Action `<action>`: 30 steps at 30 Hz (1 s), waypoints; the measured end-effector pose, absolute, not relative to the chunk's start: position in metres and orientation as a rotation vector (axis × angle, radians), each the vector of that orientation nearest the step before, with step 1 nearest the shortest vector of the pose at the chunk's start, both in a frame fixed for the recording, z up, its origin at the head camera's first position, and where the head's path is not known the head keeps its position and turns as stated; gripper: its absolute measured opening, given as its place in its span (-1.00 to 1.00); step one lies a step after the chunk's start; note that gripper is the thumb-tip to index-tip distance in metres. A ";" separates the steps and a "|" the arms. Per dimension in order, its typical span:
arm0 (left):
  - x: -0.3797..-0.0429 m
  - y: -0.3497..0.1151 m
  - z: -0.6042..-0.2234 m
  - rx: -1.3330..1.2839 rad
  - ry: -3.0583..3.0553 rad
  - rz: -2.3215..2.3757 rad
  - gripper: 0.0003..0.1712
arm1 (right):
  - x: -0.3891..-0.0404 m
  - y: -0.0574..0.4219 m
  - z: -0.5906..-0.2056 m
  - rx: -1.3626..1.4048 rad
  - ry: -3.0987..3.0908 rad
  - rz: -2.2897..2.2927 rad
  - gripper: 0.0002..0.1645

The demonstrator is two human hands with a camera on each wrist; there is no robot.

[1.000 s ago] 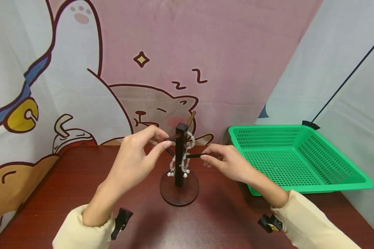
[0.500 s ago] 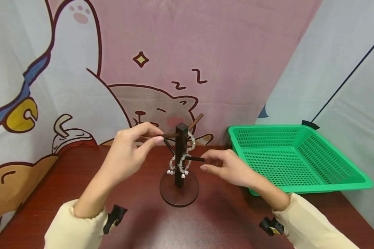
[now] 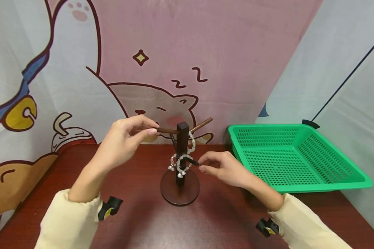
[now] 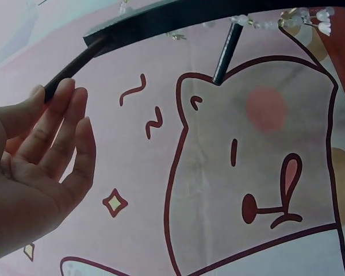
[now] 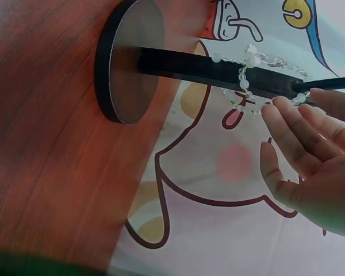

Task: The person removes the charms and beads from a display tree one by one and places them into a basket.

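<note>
A dark wooden jewellery stand (image 3: 183, 140) rises from a round base (image 3: 188, 193) on the table. Beaded bracelets hang on its pegs: one bracelet (image 3: 193, 145) at the upper right, another bracelet (image 3: 178, 166) in front with small white flower charms, and a third bracelet (image 3: 172, 160) partly behind the post. My left hand (image 3: 119, 138) pinches the end of the upper left peg (image 3: 168, 130) between thumb and fingers. Loosely bent, my right hand (image 3: 225, 169) is at the tip of the lower dark peg (image 3: 192, 161); its fingers lie fairly straight beside the peg in the right wrist view.
A green perforated plastic basket (image 3: 299, 190) stands to the right, behind my right forearm. The reddish-brown table (image 3: 137, 214) meets a hanging cartoon-print cloth (image 3: 237, 69) at the back.
The stand has turned, its lower peg swinging toward me and its upper right peg swinging right. My left hand has moved left and up with its peg; my right hand has shifted slightly lower.
</note>
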State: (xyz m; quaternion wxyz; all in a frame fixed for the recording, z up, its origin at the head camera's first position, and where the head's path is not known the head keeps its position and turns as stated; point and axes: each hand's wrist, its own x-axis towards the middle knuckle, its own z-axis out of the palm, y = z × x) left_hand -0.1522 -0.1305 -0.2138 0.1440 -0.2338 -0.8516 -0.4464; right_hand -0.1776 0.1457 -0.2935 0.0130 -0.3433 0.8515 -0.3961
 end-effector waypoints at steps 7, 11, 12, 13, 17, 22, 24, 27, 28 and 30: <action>-0.154 -0.132 -0.213 -0.655 -2.471 -1.280 -0.86 | -0.182 0.139 -0.298 -1.044 2.676 -1.245 -0.92; -0.154 -0.132 -0.213 -0.644 -2.477 -1.305 -0.85 | -0.186 0.134 -0.300 -1.031 2.677 -1.246 -0.89; -0.154 -0.132 -0.212 -0.642 -2.478 -1.311 -0.86 | -0.187 0.133 -0.300 -1.031 2.682 -1.244 -0.87; -0.154 -0.132 -0.212 -0.640 -2.479 -1.315 -0.86 | -0.189 0.132 -0.301 -1.032 2.690 -1.241 -0.86; -0.154 -0.132 -0.213 -0.634 -2.481 -1.350 -0.86 | -0.194 0.130 -0.307 -1.043 2.687 -1.258 -0.78; -0.155 -0.132 -0.214 -0.634 -2.475 -1.399 -0.85 | -0.198 0.128 -0.313 -1.039 2.658 -1.278 -0.76; -0.155 -0.132 -0.214 -0.633 -2.472 -1.404 -0.86 | -0.199 0.127 -0.315 -1.034 2.650 -1.282 -0.77; -0.155 -0.132 -0.215 -0.629 -2.468 -1.406 -0.86 | -0.199 0.126 -0.317 -1.042 2.629 -1.304 -0.80; -0.155 -0.132 -0.215 -0.628 -2.466 -1.406 -0.86 | -0.200 0.125 -0.317 -1.044 2.617 -1.319 -0.81; -0.155 -0.131 -0.215 -0.630 -2.462 -1.407 -0.86 | -0.200 0.125 -0.318 -1.062 2.601 -1.343 -0.83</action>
